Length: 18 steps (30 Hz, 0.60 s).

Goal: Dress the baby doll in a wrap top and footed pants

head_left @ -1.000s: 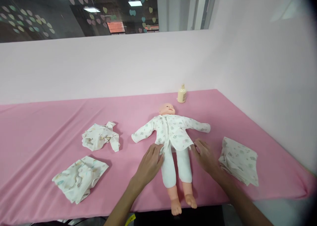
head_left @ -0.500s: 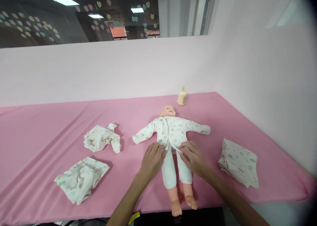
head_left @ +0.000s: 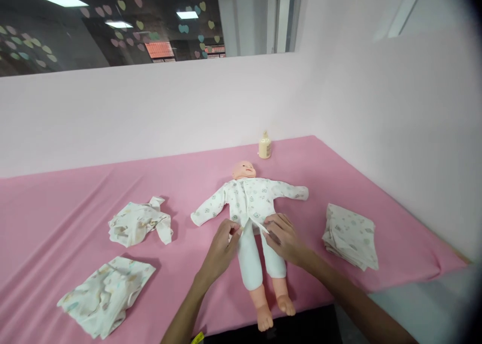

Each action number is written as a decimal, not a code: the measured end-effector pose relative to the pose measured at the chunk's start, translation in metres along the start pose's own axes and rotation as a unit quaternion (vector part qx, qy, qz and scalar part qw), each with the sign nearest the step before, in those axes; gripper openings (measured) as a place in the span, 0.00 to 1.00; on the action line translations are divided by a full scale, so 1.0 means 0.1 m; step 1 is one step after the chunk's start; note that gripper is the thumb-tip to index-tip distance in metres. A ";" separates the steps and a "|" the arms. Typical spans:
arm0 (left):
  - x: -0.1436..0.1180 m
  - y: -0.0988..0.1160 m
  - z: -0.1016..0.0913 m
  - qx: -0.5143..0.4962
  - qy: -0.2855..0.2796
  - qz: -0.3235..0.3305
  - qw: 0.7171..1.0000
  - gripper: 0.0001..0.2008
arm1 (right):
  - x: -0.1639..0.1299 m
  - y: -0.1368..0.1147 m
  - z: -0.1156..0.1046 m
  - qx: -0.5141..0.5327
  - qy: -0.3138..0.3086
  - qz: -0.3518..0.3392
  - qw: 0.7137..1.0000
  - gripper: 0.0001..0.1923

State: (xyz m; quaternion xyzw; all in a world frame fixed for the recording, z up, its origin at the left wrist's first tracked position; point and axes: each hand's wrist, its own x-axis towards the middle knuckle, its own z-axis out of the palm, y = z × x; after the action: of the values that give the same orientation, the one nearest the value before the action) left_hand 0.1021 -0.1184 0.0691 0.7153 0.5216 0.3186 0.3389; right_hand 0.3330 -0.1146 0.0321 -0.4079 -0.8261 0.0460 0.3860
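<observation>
- Doll (head_left: pixel 248 203) lying face up on a pink-covered surface (head_left: pixel 68 203), head toward the back wall, bare feet at the near edge and poking slightly past it.
- Left hand (head_left: pixel 220 251) rests at the doll's hip, fingertips pinched on the lower hem of the printed shirt (head_left: pixel 250 199); its grip is closed on a small fold of cloth.
- Right hand (head_left: pixel 282 238) sits on the other side of the hem, fingers curled and pinching a thin white tie or hem strip that stretches toward the left hand; this grip is closed too.
- Risk, as a judgement: both holds are fingertip pinches on thin fabric, so the strip could slip free if pulled unevenly.
- Risk: a tug toward the near edge could slide the doll further off the surface, since its feet already overhang.
- Risk: pulling the hem sideways could bunch the shirt over the white trousers (head_left: pixel 259 256).
- Folded stack of printed cloth (head_left: pixel 350 236) lies toward the right edge, well apart from the hands.
- Crumpled printed garment (head_left: pixel 139 223) lies left of the doll; another printed piece (head_left: pixel 105 296) lies near the front-left edge.
- Small cream bottle (head_left: pixel 264 145) stands upright at the back edge, behind the doll's head.
- Room: pale pink walls meet in a corner at the back right; above the back wall a dark window shows pastel heart cut-outs and ceiling lights.
</observation>
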 end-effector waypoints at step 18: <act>-0.06 -0.03 -0.19 0.044 -0.089 -0.039 0.994 0.22 | -0.20 0.09 -0.18 0.046 -0.002 0.060 0.997 0.02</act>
State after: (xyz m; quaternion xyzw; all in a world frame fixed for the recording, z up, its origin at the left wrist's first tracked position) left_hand 0.0834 -0.1208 0.0773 0.7341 0.5301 0.2176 0.3643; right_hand 0.3584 -0.1275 0.0296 -0.4381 -0.7979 0.1080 0.3997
